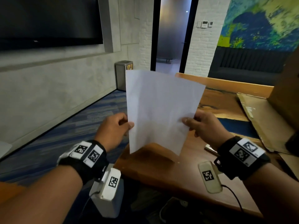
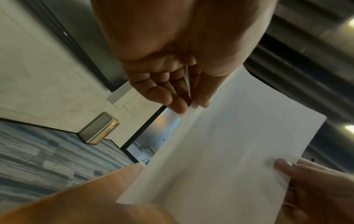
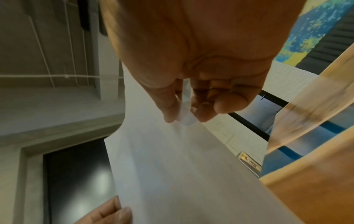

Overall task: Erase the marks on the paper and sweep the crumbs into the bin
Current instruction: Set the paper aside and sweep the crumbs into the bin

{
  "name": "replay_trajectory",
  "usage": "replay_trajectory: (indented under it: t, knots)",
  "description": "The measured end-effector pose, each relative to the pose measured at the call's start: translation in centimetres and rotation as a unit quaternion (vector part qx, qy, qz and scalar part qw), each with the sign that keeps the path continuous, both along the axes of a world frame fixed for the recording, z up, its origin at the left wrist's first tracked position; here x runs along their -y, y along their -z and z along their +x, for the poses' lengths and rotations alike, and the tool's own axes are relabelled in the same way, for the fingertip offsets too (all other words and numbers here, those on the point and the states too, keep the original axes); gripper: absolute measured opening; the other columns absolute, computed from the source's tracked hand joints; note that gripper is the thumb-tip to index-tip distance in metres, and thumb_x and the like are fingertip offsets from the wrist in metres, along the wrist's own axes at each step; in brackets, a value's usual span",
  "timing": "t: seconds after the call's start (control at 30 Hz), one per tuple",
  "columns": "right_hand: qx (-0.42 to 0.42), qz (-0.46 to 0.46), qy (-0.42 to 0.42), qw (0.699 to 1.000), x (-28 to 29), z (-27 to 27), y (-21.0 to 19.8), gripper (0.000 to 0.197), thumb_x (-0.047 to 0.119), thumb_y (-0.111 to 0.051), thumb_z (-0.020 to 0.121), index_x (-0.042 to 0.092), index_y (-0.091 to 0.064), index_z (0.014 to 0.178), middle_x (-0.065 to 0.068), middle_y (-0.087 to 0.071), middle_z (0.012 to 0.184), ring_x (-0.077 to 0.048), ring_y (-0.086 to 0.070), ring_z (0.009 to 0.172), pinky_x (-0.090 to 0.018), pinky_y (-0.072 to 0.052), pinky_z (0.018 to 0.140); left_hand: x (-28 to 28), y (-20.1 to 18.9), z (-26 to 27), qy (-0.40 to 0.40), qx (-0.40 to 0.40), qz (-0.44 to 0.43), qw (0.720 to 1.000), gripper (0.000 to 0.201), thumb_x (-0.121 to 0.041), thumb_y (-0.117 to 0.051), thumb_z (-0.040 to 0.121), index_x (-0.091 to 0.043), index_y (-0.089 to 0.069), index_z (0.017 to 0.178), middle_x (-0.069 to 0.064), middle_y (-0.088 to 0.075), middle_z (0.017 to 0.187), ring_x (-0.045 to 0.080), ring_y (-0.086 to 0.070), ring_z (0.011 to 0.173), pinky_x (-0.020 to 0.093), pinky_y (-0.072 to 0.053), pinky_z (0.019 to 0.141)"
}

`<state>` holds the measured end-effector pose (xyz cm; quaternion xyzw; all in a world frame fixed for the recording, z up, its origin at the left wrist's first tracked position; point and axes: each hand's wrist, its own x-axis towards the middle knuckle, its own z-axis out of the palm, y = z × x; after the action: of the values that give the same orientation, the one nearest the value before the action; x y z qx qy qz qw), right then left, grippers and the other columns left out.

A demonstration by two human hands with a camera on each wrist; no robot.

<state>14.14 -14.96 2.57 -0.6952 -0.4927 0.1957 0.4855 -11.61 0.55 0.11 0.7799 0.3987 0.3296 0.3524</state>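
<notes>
— Where's the sheet right now?

— Up in the air, centre of the head view. The paper point(image 1: 159, 109) is held nearly upright above the near corner of the wooden table point(image 1: 163, 172), clear of the tabletop, its top edge reaching toward the doorway point(image 1: 172, 34) at the upper middle of the frame.

— Who has it, which hand?

— Both. The left hand point(image 1: 113, 128) pinches the left edge low down, thumb on the side facing us and fingers curled behind. The left wrist view shows that plainly: fingertips point(image 2: 178, 106) closed tight on the edge of the sheet. The right hand point(image 1: 204, 125) does the same on the right edge, thumb laid across the front. From the right wrist, the thumb and the fingers point(image 3: 203, 112) meet on the paper's margin, a narrow pinch.

— Any marks on it?

— The face I can see looks blank and white; it's too soft to tell finer marks or crumbs.

— And the bin?

— A metal bin point(image 1: 123, 75) stands on the blue carpet point(image 1: 68, 126) against the grey wall, just left of the doorway, partly behind the sheet's upper left corner. In the left wrist view it sits at centre left point(image 2: 99, 128), well apart from the paper.

— Anything else about?

— A dark screen point(image 1: 48, 21) fills the upper left, a blue and green mural point(image 1: 265, 21) the upper right, and flattened cardboard point(image 1: 265, 120) lies on the table at the right edge. Both wrists wear black bands with printed square markers.
</notes>
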Motion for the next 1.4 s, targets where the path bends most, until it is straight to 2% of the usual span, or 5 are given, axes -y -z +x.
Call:
replay_trajectory:
  t: [0.43, 0.8, 0.97, 1.1, 1.4]
  knots:
    - [-0.316, -0.02, 0.12, 0.941, -5.2, 4.0, 3.4, 0.005, 0.011, -0.06, 0.097, 0.007, -0.062, 0.1, -0.012, -0.057, 0.083, -0.019, -0.057, 0.057, -0.032, -0.05, 0.051, -2.0, -0.8, 5.5, 0.038, -0.091, 0.125, 0.987, 0.047, -0.027, -0.07, 0.09, -0.031, -0.049, 0.131, -0.004, -0.049, 0.121, 0.019, -0.058, 0.101, 0.042, -0.053, 0.09]
    - [-0.41, -0.095, 0.105, 0.901, -7.5, 8.0, 6.5, 0.022, 0.02, -0.062, 0.098, 0.006, -0.062, 0.115, -0.009, -0.071, 0.079, -0.024, -0.068, 0.078, -0.036, -0.059, 0.071, -4.5, 3.7, 14.7, 0.253, -0.479, 0.12, 0.832, 0.069, -0.022, -0.049, 0.1, -0.034, -0.019, 0.16, 0.004, -0.034, 0.161, 0.029, -0.036, 0.144, 0.046, -0.035, 0.115]
    - [-0.086, -0.245, 0.058, 0.964, -5.2, 11.3, 4.8, 0.021, 0.031, -0.063, 0.098, 0.013, -0.07, 0.105, -0.006, -0.069, 0.091, -0.021, -0.062, 0.077, -0.033, -0.053, 0.065, -6.8, 3.9, 17.2, 0.265, -0.517, 0.124, 0.804, 0.058, -0.023, -0.043, 0.103, -0.031, -0.028, 0.158, 0.006, -0.032, 0.161, 0.03, -0.033, 0.146, 0.043, -0.033, 0.116]
    - [0.283, -0.41, -0.058, 0.865, -1.4, 12.7, 4.4, 0.028, 0.041, -0.065, 0.094, 0.035, -0.062, 0.121, 0.011, -0.061, 0.104, -0.003, -0.058, 0.086, -0.021, -0.045, 0.071, -8.0, 4.1, 18.5, 0.273, -0.527, 0.135, 0.793, 0.053, -0.021, -0.042, 0.102, -0.031, -0.037, 0.154, 0.004, -0.035, 0.16, 0.028, -0.036, 0.144, 0.046, -0.035, 0.115]
    - [0.293, -0.434, 0.009, 0.852, -1.8, 15.2, 6.5, 0.032, 0.033, -0.061, 0.097, 0.03, -0.055, 0.128, -0.003, -0.063, 0.118, -0.017, -0.059, 0.096, -0.029, -0.049, 0.077, -8.6, 4.4, 20.3, 0.266, -0.517, 0.122, 0.804, 0.063, -0.028, -0.044, 0.104, -0.028, -0.017, 0.161, 0.005, -0.011, 0.169, 0.029, -0.017, 0.154, 0.041, -0.017, 0.123]
